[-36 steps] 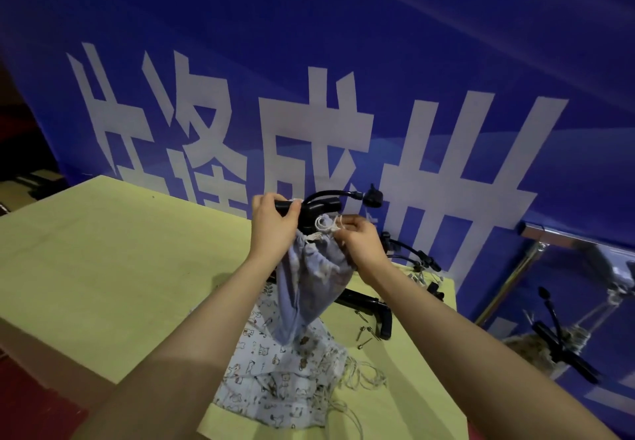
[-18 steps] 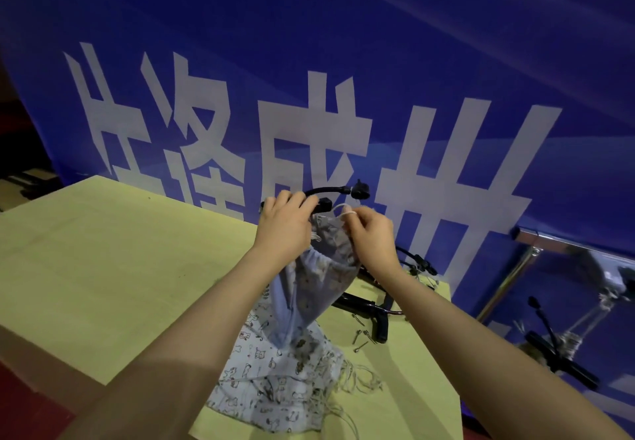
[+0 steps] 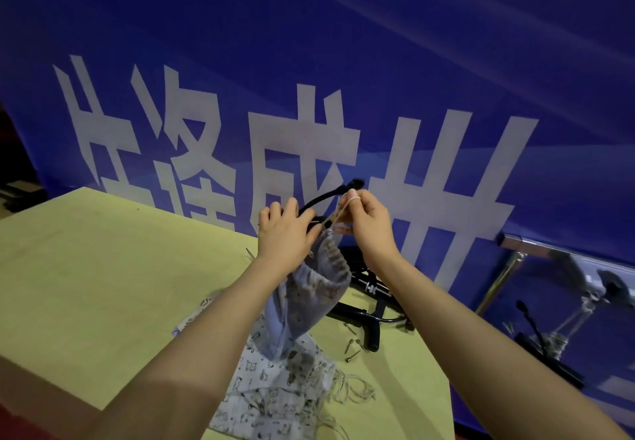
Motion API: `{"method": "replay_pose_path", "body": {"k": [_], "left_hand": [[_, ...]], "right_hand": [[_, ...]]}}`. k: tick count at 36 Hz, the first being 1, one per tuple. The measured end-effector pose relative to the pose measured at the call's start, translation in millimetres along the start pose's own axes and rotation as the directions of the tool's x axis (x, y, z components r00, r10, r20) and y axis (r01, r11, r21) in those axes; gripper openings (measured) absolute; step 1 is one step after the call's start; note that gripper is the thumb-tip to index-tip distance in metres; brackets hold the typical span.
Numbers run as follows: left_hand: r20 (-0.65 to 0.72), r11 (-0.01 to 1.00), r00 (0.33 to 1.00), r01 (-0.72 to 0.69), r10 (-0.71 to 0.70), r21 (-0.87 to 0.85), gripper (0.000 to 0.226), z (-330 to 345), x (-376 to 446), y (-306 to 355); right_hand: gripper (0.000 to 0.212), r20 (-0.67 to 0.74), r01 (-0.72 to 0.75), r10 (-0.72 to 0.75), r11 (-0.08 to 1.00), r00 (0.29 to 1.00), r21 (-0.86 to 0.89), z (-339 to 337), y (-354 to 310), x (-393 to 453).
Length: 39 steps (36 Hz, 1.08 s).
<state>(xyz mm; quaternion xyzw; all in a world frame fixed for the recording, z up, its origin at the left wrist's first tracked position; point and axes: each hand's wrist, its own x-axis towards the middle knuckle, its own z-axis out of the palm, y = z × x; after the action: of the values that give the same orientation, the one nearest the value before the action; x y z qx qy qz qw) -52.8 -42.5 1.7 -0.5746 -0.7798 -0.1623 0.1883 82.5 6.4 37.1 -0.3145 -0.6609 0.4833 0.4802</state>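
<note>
A small grey-blue printed drawstring pouch (image 3: 309, 295) hangs in the air above the yellow table (image 3: 113, 274). My left hand (image 3: 283, 233) grips its gathered mouth together with a black curved gooseneck piece (image 3: 330, 194) that sticks up out of it. My right hand (image 3: 369, 223) pinches the pale drawstring (image 3: 338, 211) and holds it taut, up and to the right of the pouch's mouth. What else the pouch holds is hidden.
Several more printed pouches (image 3: 275, 384) with loose strings lie in a pile below my arms. Black stands and goosenecks (image 3: 364, 305) and a few small metal pins (image 3: 354, 348) lie at the table's right end. A blue banner (image 3: 343, 78) rises behind.
My right hand has shifted from the pouch's mouth to pulling the drawstring up and right. The pouch's mouth has gathered tighter around the black piece.
</note>
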Motion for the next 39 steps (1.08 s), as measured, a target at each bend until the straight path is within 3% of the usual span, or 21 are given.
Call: {"method": "replay_pose_path", "body": {"k": [6, 11, 14, 16, 19, 22, 25, 30, 33, 36, 39], "left_hand": [[-0.037, 0.999, 0.999, 0.036, -0.036, 0.02, 0.037, 2.4, 1.2, 2.9], [0.01, 0.998, 0.999, 0.053, -0.053, 0.022, 0.039, 2.3, 4.7, 7.1], [-0.002, 0.999, 0.999, 0.045, -0.045, 0.021, 0.041, 3.6, 4.9, 9.4], [-0.005, 0.998, 1.0, 0.03, -0.03, 0.047, 0.042, 5.8, 4.5, 11.1], [0.004, 0.996, 1.0, 0.015, -0.016, 0.087, 0.043, 8.0, 4.7, 14.8], [0.009, 0.996, 1.0, 0.013, -0.014, 0.084, 0.042, 8.9, 6.6, 17.6], [-0.001, 0.996, 1.0, -0.012, 0.012, 0.086, 0.041, 9.5, 7.0, 19.6], [0.005, 0.999, 1.0, 0.005, -0.006, 0.054, 0.035, 10.0, 8.2, 16.1], [0.007, 1.0, 1.0, -0.013, 0.013, 0.02, 0.035, 8.4, 7.7, 16.2], [0.023, 0.999, 0.999, -0.023, 0.024, -0.03, 0.037, 4.1, 5.5, 21.7], [0.013, 0.994, 1.0, -0.022, 0.023, -0.107, 0.047, 0.7, 5.6, 26.9]], "right_hand": [[0.029, 0.08, -0.224, 0.213, 0.955, 0.974, 0.192, -4.9, 5.6, 4.8], [0.026, 0.209, -0.307, 0.238, 0.853, 0.949, 0.423, -10.2, 7.0, 1.2], [0.028, 0.158, -0.324, 0.283, 0.841, 0.946, 0.434, -14.8, 2.6, 1.5], [0.027, 0.1, -0.315, 0.298, 0.895, 0.949, 0.317, -17.0, 1.7, 1.7], [0.01, 0.048, -0.124, 0.131, 0.984, 0.99, -0.131, -19.7, 5.5, -3.2], [0.032, 0.047, -0.025, 0.052, 0.889, 0.998, -0.458, -21.0, 11.9, -2.2], [0.04, 0.022, 0.035, -0.028, 0.762, 0.999, -0.647, -22.0, 14.3, -2.3], [0.019, -0.058, 0.009, -0.078, 0.667, 0.995, -0.745, -34.8, 7.3, -1.2], [0.025, -0.093, 0.039, -0.165, 0.658, 0.982, -0.752, -38.9, -0.4, -1.5], [0.026, -0.06, 0.137, -0.28, 0.632, 0.958, -0.763, -33.4, -2.2, -2.6], [0.028, 0.052, 0.297, -0.425, 0.535, 0.904, -0.791, -25.6, -6.0, -3.8]]}}
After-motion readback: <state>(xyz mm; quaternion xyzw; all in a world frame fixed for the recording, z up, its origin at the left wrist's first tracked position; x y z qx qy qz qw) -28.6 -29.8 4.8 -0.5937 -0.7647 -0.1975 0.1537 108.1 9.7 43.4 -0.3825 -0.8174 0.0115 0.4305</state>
